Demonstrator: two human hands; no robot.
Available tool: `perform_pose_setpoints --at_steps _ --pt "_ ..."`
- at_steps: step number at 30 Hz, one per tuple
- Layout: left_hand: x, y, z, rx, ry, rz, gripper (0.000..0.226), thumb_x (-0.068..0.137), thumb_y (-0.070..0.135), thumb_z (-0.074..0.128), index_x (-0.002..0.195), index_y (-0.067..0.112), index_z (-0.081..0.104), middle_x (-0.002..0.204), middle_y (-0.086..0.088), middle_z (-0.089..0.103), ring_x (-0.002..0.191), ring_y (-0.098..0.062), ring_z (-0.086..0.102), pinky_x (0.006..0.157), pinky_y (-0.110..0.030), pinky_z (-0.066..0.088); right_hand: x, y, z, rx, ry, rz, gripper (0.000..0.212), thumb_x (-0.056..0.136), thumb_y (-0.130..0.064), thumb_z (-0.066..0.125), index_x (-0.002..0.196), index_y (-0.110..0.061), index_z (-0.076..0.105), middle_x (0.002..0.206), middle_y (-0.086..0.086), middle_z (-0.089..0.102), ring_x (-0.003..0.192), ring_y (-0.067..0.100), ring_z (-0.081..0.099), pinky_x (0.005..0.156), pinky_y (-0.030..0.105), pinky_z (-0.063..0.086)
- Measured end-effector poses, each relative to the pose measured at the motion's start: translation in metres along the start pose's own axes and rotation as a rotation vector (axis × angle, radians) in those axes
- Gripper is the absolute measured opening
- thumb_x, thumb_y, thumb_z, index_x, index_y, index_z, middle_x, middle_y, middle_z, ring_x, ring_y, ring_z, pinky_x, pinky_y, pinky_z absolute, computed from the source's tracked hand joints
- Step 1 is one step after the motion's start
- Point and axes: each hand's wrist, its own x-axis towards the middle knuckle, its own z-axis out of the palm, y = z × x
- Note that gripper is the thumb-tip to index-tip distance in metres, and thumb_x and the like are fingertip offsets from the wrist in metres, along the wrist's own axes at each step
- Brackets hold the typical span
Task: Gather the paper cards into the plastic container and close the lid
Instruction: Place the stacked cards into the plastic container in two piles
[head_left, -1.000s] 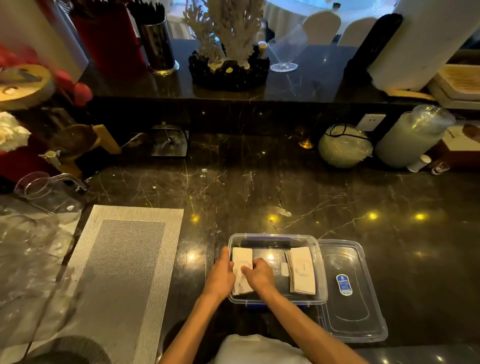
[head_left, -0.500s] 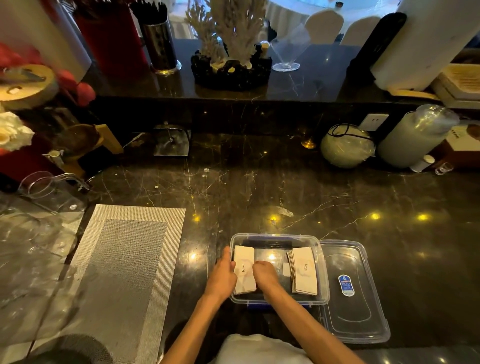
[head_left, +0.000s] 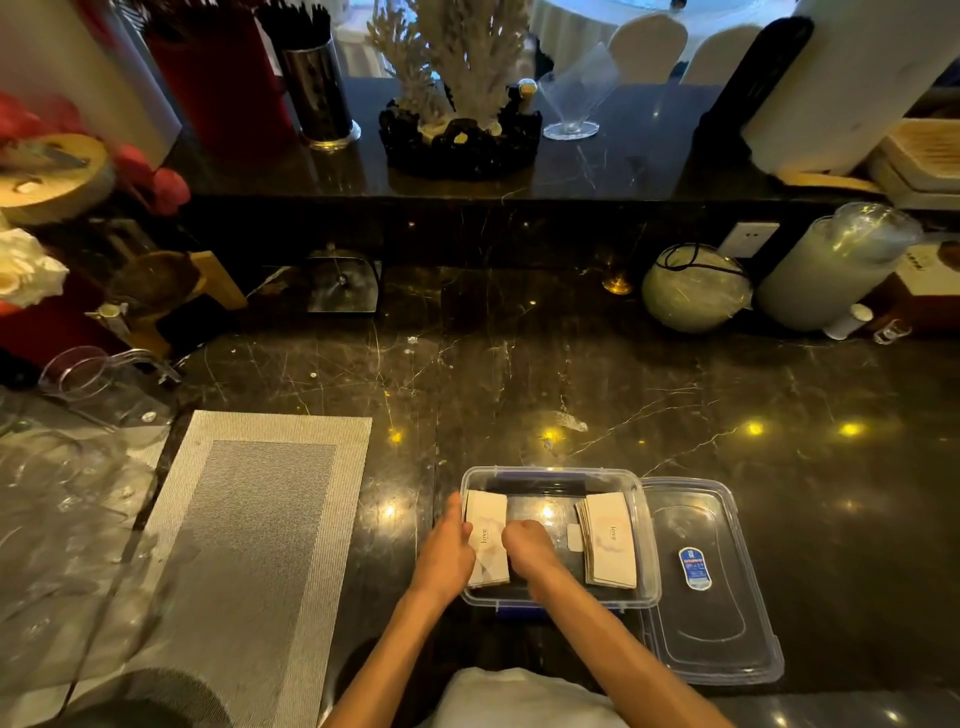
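A clear plastic container (head_left: 644, 499) sits open on the dark marble counter near its front edge. Inside it, at the left end, lies a stack of white paper cards (head_left: 487, 525) printed "love". My left hand (head_left: 444, 558) presses the stack's left side against the container wall, and my right hand (head_left: 524, 548) holds its right side, so both hands grip this stack. A second stack of cards (head_left: 609, 540) rests at the right end of the container, untouched. The clear lid (head_left: 711, 639), with a blue label, lies flat on the counter just right of the container.
A grey woven placemat (head_left: 249, 530) lies to the left, with clear glassware (head_left: 98, 384) beyond it. Along the back wall stand a round lamp (head_left: 693, 288), a pale jar (head_left: 826, 270) and a metal holder (head_left: 340, 280). A coral ornament (head_left: 457, 104) sits on the raised shelf.
Both hands have settled the left card stack lower and squarer inside the container. The right stack and the lid have not moved.
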Motion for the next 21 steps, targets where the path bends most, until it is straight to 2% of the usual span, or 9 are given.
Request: perform_pose_setpoints --at_steps 4,7,12,15,17,21 --pt "-0.0009 -0.0001 -0.0001 0.003 0.000 0.004 0.048 0.101 0.014 0.049 0.143 0.030 0.033 0.131 0.000 0.061 0.111 -0.011 0.063 0.073 -0.016 0.054 -0.0008 0.0001 -0.0012 0.009 -0.027 -0.001 0.022 0.098 -0.016 0.038 0.100 -0.014 0.060 0.090 0.001 0.065 0.076 0.011 0.061 0.057 0.022 0.047" --pt "-0.0021 0.0014 -0.0003 0.008 0.001 0.011 0.047 0.100 0.013 0.050 0.141 0.031 0.034 0.129 0.001 0.062 0.108 -0.009 0.064 0.073 -0.016 0.053 -0.0022 -0.0011 -0.0017 0.023 -0.036 -0.003 0.021 0.098 -0.016 0.038 0.097 -0.016 0.060 0.083 -0.003 0.063 0.074 0.009 0.061 0.053 0.020 0.045" --pt "-0.0025 0.0016 0.0001 0.007 0.010 0.014 0.050 0.100 0.015 0.049 0.144 0.031 0.032 0.130 0.000 0.061 0.112 -0.011 0.063 0.082 -0.024 0.056 -0.0032 0.0002 -0.0003 0.015 -0.021 -0.010 0.021 0.099 -0.017 0.038 0.099 -0.015 0.059 0.090 0.000 0.063 0.078 0.010 0.059 0.057 0.021 0.045" --pt "-0.0034 0.0013 -0.0005 0.002 0.000 0.001 0.054 0.100 0.013 0.049 0.148 0.030 0.028 0.133 -0.002 0.060 0.117 -0.014 0.061 0.091 -0.034 0.058 -0.0030 0.0018 0.0006 0.001 -0.033 -0.019 0.027 0.098 -0.018 0.040 0.110 -0.010 0.063 0.108 0.008 0.069 0.093 0.020 0.066 0.072 0.028 0.055" --pt "-0.0035 0.0013 -0.0005 0.000 -0.001 -0.002 0.056 0.100 0.012 0.049 0.149 0.030 0.027 0.134 -0.002 0.059 0.119 -0.015 0.060 0.094 -0.037 0.057 -0.0026 0.0022 0.0005 -0.002 -0.036 -0.025 0.028 0.098 -0.017 0.041 0.113 -0.010 0.064 0.111 0.009 0.069 0.097 0.022 0.066 0.081 0.032 0.057" --pt "-0.0037 0.0027 -0.0004 -0.010 -0.004 -0.011 0.055 0.102 0.014 0.047 0.150 0.030 0.027 0.137 -0.002 0.058 0.122 -0.016 0.059 0.097 -0.041 0.056 -0.0027 0.0025 -0.0009 0.025 -0.055 -0.024 0.026 0.098 -0.020 0.042 0.111 -0.013 0.064 0.104 0.005 0.069 0.083 0.013 0.064 0.064 0.025 0.051"
